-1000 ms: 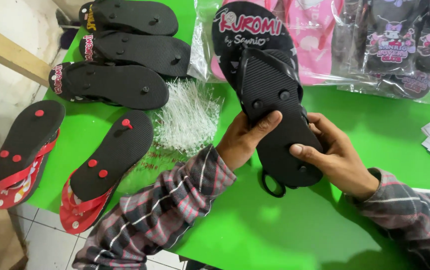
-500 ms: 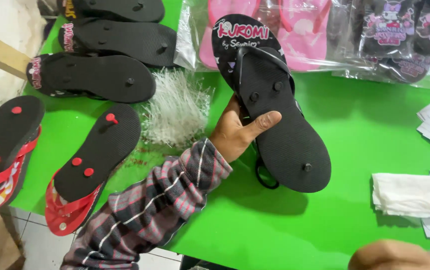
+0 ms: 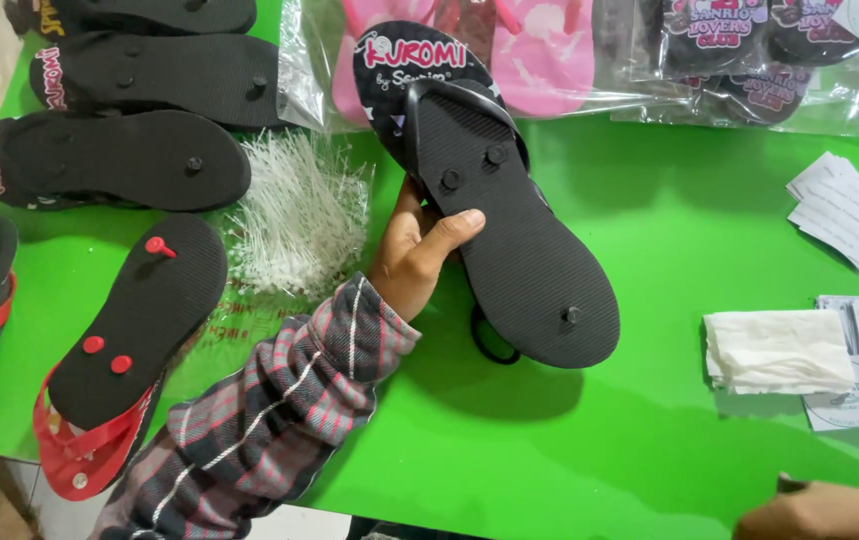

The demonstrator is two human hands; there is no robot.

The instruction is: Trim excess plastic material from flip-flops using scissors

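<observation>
Sandal [image 3: 519, 250], black, sole up, lies on the green desk [image 3: 669, 420] near its middle, long axis slanting from upper left to lower right, toe plug toward the lower right, two heel plugs toward the upper left. Rests partly over a second printed sandal [image 3: 399, 70] at its upper end, strap loop peeking out beneath the lower edge. Largest neighbours: black soles [image 3: 109, 160] stacked at upper left, red-strapped pair [image 3: 129, 330] at lower left, bagged pink and black sandals [image 3: 549, 60] along the top. Smaller: heap of white plastic ties [image 3: 299, 215] just left of the sandal, folded white cloth [image 3: 774, 350] and paper cards [image 3: 849, 215] well to the right.

Left hand [image 3: 414, 255] grips the sandal's left edge near the heel, thumb pressed across the sole, fingers [image 3: 404, 215] curled under and clamped on it. Sandal extends away from that hand toward the lower right. Right hand [image 3: 819, 510] sits at the bottom right corner, well apart from the sandal, mostly cut off by the frame; cannot tell whether its fingers are apart or together. Left hand clearly the nearer; toe end points roughly toward the right hand.
</observation>
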